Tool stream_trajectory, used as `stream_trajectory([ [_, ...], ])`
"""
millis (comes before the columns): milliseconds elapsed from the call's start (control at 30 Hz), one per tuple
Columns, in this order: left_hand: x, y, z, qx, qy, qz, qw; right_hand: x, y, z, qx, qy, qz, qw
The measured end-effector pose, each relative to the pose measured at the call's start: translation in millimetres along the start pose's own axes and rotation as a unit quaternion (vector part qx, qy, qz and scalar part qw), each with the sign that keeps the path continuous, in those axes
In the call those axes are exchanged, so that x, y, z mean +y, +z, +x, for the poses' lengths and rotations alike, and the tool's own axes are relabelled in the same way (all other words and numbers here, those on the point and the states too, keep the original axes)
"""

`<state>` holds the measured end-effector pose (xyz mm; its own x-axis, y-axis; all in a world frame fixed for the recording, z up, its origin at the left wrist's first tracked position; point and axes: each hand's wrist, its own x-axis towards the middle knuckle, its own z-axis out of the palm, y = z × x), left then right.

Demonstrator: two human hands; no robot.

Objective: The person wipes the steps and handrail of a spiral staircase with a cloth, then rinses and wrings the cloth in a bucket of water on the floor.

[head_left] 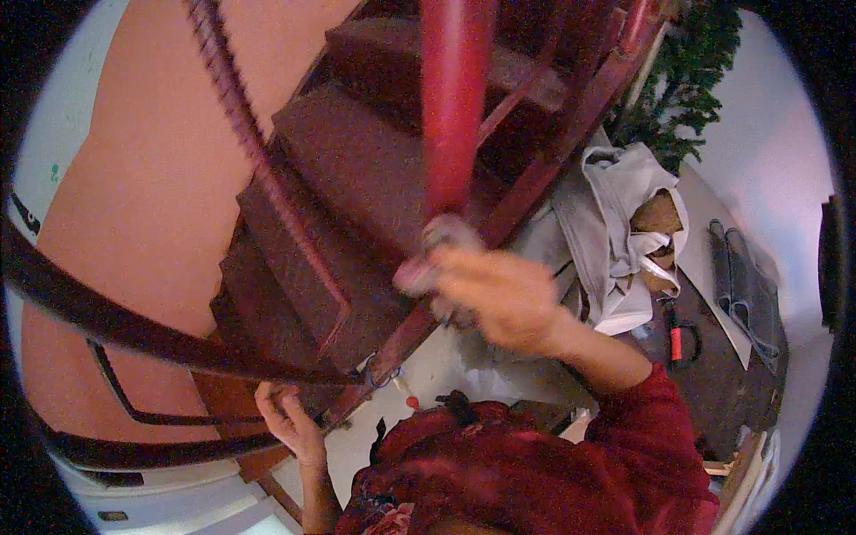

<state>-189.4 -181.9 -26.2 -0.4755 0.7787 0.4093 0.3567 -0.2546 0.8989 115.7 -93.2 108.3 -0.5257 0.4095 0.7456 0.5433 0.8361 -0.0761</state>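
Dark stairs (330,129) beyond hands (513,299), cloth (451,234) in right at red pole (455,116).

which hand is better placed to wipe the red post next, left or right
Right, most likely: the right hand holds what looks like a greyish cloth at the red post. The left hand is farther off, near the dark curved rail.

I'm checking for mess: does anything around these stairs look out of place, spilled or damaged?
Only the pale fabric right of the stairs looks untidy: it lies crumpled and gaping, with something brown showing through. No spill or damage stands out, though the right hand and its cloth are blurred.
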Motion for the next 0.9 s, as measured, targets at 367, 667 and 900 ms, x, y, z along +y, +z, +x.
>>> stream_trajectory([
  [367,23.4,27.9,26.1,-0.028,0.032,-0.064,0.997,109.2,-106.8,93.4,0.182,0.059,-0.227,0.955],
  [667,32.8,17.6,25.1,-0.032,0.031,-0.031,0.999,73.0,-75.9,83.7,0.038,0.185,-0.3,0.935],
  [900,30.1,14.8,28.0,-0.091,0.045,-0.017,0.995,88.7,-70.1,82.3,0.122,0.241,-0.085,0.959],
])
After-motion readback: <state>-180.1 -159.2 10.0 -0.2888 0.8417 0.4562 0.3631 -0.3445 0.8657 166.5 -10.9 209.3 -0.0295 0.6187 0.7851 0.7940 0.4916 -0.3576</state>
